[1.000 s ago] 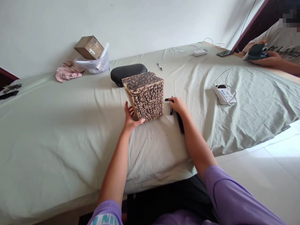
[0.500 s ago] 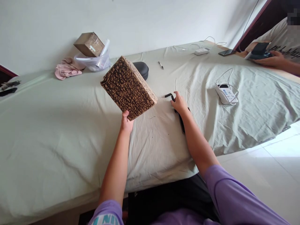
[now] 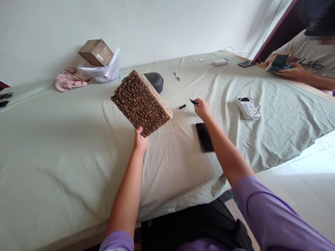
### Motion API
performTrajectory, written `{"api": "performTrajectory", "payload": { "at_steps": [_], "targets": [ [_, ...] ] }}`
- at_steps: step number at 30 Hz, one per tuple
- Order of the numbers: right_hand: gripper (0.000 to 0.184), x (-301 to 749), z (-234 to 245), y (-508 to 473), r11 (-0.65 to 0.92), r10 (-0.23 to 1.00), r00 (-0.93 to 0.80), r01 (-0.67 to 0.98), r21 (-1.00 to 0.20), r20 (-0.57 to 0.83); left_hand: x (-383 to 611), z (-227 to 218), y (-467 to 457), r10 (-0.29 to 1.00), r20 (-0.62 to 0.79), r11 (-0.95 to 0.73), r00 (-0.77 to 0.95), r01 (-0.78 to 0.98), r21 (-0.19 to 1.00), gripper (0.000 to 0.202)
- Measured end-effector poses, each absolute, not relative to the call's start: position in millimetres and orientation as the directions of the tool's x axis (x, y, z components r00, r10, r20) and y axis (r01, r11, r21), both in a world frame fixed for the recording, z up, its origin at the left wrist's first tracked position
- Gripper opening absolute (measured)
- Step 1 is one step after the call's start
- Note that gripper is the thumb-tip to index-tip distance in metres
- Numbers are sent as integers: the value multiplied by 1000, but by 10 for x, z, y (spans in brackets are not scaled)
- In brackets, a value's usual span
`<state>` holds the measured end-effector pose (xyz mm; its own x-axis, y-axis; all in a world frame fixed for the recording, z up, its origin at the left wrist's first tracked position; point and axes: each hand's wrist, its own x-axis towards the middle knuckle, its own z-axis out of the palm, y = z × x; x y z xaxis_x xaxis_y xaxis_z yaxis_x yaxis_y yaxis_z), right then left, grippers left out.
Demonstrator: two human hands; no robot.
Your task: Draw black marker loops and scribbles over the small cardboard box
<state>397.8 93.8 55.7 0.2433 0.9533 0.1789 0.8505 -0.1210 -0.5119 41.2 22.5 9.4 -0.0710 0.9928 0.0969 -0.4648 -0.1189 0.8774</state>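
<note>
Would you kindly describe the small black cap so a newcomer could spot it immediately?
On the pale green sheet, look between the scribbled box and the right hand. The small black cap lies there, a short, blunt tube, unlike the pointed marker in that hand.

A cardboard box (image 3: 141,104), its visible faces covered in looping black scribbles, tilts diagonally with a lower corner in the left hand (image 3: 141,140), while to its right a slim black marker (image 3: 193,101), tip pointing left, sits in the right hand (image 3: 202,109).
</note>
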Motion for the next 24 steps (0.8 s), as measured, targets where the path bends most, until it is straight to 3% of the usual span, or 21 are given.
{"api": "performTrajectory", "payload": {
  "at_steps": [8,16,24],
  "targets": [
    [49,4160,459,1175,-68,984,117,944,-323,135,418,40,280,996,78,-87,-40,-436,896,102],
    [52,4107,481,1259,37,992,-2,959,-281,124,423,32,255,996,70,-86,-55,-421,903,108],
    [50,4008,365,1298,96,987,-57,958,-272,149,380,-110,290,980,199,-182,22,-319,930,109]
  ]
}}
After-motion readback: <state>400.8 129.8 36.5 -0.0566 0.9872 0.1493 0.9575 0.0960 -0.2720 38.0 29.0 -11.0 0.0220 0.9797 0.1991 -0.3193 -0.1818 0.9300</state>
